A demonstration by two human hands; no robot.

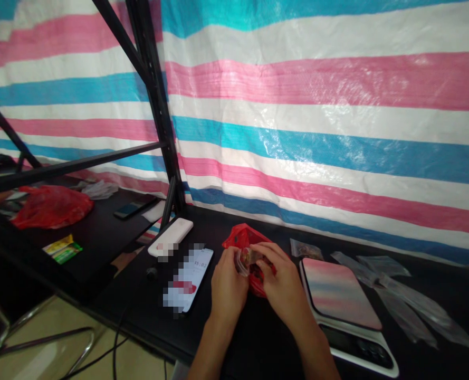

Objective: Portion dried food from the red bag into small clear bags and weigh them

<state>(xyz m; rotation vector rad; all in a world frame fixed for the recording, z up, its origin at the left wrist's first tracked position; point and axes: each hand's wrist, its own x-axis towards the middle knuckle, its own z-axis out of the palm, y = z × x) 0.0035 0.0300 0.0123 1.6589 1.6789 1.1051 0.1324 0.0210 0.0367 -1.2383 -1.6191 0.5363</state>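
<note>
Both hands meet over an opened red plastic bag [242, 234] lying on the black table. My left hand [227, 282] is closed, gripping the edge of a small clear plastic bag [242, 262]. My right hand [278, 277] is at the other side of this small bag, its fingers curled and pinched at the opening. Something brownish shows there, too small to name. The red bag's contents are mostly hidden by my hands. Just right of my right hand stands a white kitchen scale [343, 295] with a shiny top plate.
Behind the scale lies a small filled clear bag [305, 249]. Several flat clear bags [410, 295] spread to the right. A lit phone [190, 279] and a white power bank [171, 236] lie left. A black metal frame [161, 116] rises near a striped plastic sheet [317, 126].
</note>
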